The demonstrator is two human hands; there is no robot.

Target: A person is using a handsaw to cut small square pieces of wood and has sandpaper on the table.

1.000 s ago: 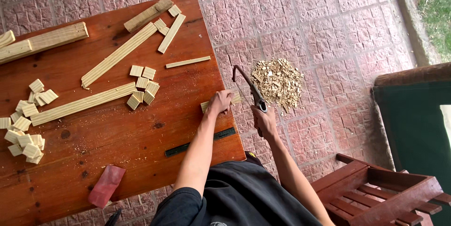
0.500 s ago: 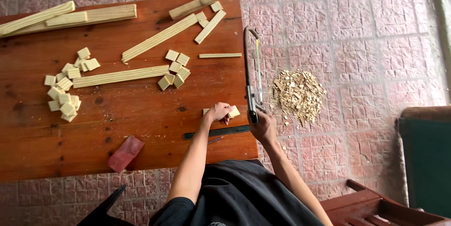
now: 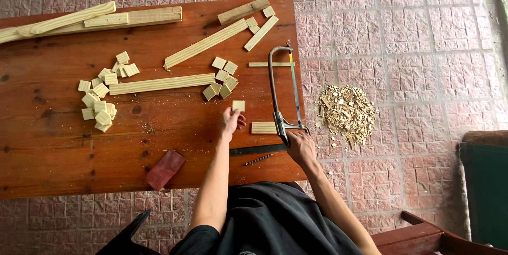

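Small square block of pale cut wood sits pinched at the fingertips of the left hand over the reddish-brown wooden surface, just below a cluster of similar square offcuts. The right hand is closed around the handle of a metal-framed hacksaw beside a short pale wooden strip. Keeping the saw steady and fingers away from its blade looks wise.

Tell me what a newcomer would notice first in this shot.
Probably the hacksaw lying at the table's right edge, the right hand on its handle. Next, the left hand holding a small wood block, and the sawdust pile on the paving to the right.
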